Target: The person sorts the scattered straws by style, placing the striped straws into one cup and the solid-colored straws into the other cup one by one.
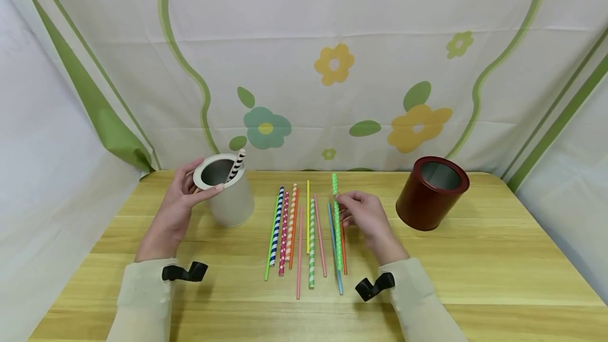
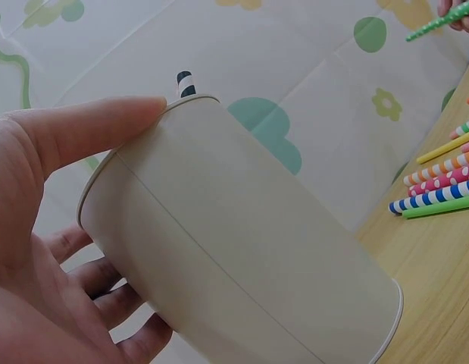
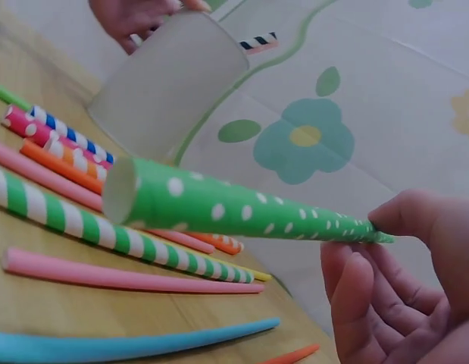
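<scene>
My left hand point(image 1: 177, 207) grips the rim and side of a white can point(image 1: 233, 202), thumb along the top edge. A black-and-white striped straw point(image 1: 236, 165) leans inside it and pokes above the rim. My right hand point(image 1: 366, 214) pinches a green straw with white dots point(image 1: 336, 220) near its far end. In the right wrist view, that dotted straw point(image 3: 242, 208) is held above the other straws, between thumb and fingers. Beneath it on the table lie a blue straw point(image 1: 340, 281) and an orange-red straw point(image 1: 344, 257).
Several paper straws lie spread mid-table, among them a green striped straw point(image 1: 311, 273), a blue striped straw point(image 1: 275, 236) and a yellow straw point(image 1: 307, 215). A dark red can point(image 1: 423, 199) stands at the right. A flowered cloth point(image 1: 294, 67) hangs behind the wooden table point(image 1: 513, 257).
</scene>
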A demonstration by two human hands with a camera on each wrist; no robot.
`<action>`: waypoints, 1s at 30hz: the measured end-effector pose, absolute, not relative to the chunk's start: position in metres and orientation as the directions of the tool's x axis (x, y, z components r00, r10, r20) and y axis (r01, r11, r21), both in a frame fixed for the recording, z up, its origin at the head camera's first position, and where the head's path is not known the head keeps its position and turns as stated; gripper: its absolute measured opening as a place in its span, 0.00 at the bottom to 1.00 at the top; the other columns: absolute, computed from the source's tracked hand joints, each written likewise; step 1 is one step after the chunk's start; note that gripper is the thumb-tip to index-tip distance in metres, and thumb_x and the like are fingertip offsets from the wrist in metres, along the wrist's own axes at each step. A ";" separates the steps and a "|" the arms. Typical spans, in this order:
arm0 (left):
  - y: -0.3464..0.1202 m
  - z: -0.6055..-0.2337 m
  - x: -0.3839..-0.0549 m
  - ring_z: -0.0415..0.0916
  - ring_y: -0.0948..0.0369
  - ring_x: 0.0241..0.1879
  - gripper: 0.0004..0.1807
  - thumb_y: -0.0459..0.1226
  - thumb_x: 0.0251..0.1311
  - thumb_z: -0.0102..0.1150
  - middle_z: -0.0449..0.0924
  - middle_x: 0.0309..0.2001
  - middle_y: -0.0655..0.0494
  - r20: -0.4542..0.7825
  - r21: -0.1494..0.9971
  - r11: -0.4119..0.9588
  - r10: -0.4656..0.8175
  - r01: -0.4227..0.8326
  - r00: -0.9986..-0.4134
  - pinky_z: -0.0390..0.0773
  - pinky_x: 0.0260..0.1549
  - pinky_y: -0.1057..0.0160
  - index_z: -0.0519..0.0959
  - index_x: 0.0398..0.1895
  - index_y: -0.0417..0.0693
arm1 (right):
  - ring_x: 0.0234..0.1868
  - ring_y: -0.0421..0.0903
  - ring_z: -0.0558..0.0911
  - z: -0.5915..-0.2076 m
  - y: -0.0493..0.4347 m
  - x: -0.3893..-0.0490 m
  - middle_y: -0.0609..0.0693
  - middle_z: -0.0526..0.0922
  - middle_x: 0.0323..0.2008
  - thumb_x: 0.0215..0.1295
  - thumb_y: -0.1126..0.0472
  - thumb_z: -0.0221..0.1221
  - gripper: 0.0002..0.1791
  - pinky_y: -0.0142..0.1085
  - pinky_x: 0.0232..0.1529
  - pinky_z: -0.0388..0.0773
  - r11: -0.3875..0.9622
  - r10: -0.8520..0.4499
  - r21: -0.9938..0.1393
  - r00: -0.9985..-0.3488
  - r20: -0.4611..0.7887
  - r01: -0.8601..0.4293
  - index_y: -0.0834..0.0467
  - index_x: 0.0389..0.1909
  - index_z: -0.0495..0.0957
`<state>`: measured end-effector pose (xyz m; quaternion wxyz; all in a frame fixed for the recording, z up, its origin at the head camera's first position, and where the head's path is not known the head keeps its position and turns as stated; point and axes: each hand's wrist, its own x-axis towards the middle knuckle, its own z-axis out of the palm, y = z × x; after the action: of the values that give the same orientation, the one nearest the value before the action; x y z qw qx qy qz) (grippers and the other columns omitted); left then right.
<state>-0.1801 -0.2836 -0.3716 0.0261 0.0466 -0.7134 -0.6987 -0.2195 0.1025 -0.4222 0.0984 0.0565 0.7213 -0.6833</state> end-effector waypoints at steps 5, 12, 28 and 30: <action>-0.284 -0.371 -0.180 0.59 0.58 0.78 0.50 0.33 0.68 0.72 0.65 0.78 0.62 -0.030 0.999 0.019 -0.107 -0.033 -0.994 0.48 0.82 0.47 0.53 0.87 0.61 | 0.35 0.46 0.82 -0.416 0.107 -0.222 0.49 0.82 0.35 0.76 0.56 0.64 0.17 0.32 0.33 0.84 0.001 -0.018 -0.979 -0.978 -0.206 0.206 0.68 0.52 0.83; -0.283 -0.371 -0.180 0.58 0.58 0.79 0.50 0.34 0.69 0.71 0.62 0.81 0.58 -0.029 0.999 0.025 -0.104 -0.032 -0.994 0.51 0.80 0.50 0.52 0.87 0.61 | 0.35 0.44 0.84 -0.410 0.111 -0.222 0.48 0.83 0.34 0.77 0.61 0.60 0.14 0.32 0.36 0.87 -0.101 0.015 -0.981 -0.986 -0.167 0.165 0.69 0.51 0.81; -0.284 -0.372 -0.179 0.57 0.58 0.79 0.50 0.34 0.69 0.71 0.61 0.81 0.59 -0.035 0.999 0.024 -0.099 -0.037 -0.995 0.51 0.80 0.49 0.52 0.87 0.62 | 0.41 0.45 0.86 -0.391 0.120 -0.217 0.45 0.86 0.34 0.79 0.63 0.60 0.05 0.37 0.45 0.91 -0.203 0.064 -0.979 -0.998 -0.012 -0.001 0.61 0.46 0.75; -0.284 -0.372 -0.179 0.58 0.59 0.79 0.50 0.34 0.69 0.71 0.62 0.80 0.60 -0.034 0.999 0.024 -0.099 -0.037 -0.994 0.51 0.80 0.49 0.52 0.87 0.62 | 0.42 0.46 0.87 -0.389 0.120 -0.217 0.45 0.86 0.34 0.79 0.64 0.59 0.04 0.37 0.45 0.91 -0.199 0.069 -0.979 -0.997 0.018 -0.031 0.60 0.45 0.75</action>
<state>-0.1793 -0.2842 -0.3725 0.0222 0.0475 -0.7150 -0.6971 -0.2167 0.1203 -0.3888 -0.0322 0.0149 0.6320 -0.7742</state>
